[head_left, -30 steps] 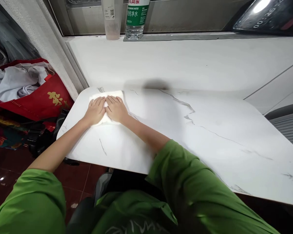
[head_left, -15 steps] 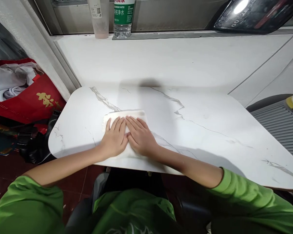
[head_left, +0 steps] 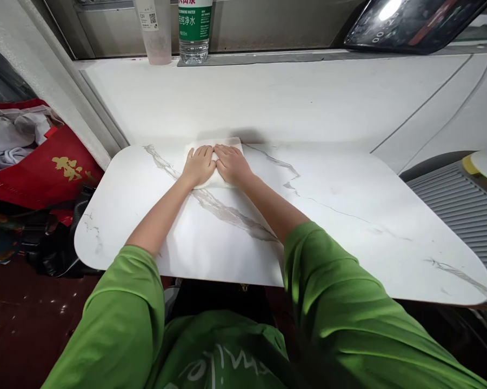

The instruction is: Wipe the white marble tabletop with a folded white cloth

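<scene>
A folded white cloth [head_left: 231, 142] lies flat at the back edge of the white marble-patterned table [head_left: 332, 232], against the wall. My left hand [head_left: 200, 165] presses on its left part, fingers stretched forward. Beside it my right hand [head_left: 232, 165] lies flat on the cloth's right part, fingers also extended. The two hands touch at the thumbs and index fingers, and they cover most of the cloth. Both forearms reach across the tabletop.
On the ledge stand a clear plastic cup [head_left: 156, 38] and a water bottle [head_left: 194, 32]; a phone [head_left: 413, 27] leans at the right. A red bag [head_left: 44, 173] with clothes is left of the table. A grey ribbed object [head_left: 458, 200] stands at the right.
Both hands have slid the cloth forward across the table, from near the front edge to the back edge by the wall. My arms are now stretched out further.
</scene>
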A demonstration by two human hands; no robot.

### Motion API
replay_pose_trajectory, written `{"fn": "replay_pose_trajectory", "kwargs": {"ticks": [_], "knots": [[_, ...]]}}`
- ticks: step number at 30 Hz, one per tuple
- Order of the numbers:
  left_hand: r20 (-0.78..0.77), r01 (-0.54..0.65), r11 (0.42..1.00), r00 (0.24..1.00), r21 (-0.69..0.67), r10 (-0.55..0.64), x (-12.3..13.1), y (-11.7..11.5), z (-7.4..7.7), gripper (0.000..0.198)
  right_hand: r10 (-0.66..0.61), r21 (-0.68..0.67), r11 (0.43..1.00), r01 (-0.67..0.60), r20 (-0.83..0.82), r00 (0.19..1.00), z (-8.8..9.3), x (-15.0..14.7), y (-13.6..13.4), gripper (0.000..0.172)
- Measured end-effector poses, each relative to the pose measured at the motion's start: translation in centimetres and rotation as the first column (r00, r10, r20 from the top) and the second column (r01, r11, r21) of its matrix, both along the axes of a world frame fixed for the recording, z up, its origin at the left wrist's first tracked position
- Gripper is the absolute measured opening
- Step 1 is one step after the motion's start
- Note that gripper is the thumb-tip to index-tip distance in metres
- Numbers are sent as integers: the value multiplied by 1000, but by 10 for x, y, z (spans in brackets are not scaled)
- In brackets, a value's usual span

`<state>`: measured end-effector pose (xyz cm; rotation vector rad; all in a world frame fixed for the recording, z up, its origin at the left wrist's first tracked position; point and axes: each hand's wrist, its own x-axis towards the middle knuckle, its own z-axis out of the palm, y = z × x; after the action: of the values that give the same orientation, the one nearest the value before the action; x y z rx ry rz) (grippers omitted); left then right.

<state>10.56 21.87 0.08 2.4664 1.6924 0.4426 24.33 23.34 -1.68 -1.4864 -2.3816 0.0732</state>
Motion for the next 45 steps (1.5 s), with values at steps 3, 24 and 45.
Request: {"fn": "replay_pose_trajectory", "kwargs": {"ticks": [3, 24, 45], "knots": [[-5, -10, 1000, 1000, 2, 10, 5, -14, -1, 51, -3, 12, 1000, 3, 13, 1000, 0, 5, -14, 56], [-66, 304, 952, 950, -29, -305, 111, -154, -6, 58, 63, 137, 989, -62, -2, 998, -12, 142, -178, 60], [-121, 222, 970, 965, -97, -232, 147, -51, -1, 58, -78, 87, 993, 80, -26, 997, -17, 166, -64, 57]]}}
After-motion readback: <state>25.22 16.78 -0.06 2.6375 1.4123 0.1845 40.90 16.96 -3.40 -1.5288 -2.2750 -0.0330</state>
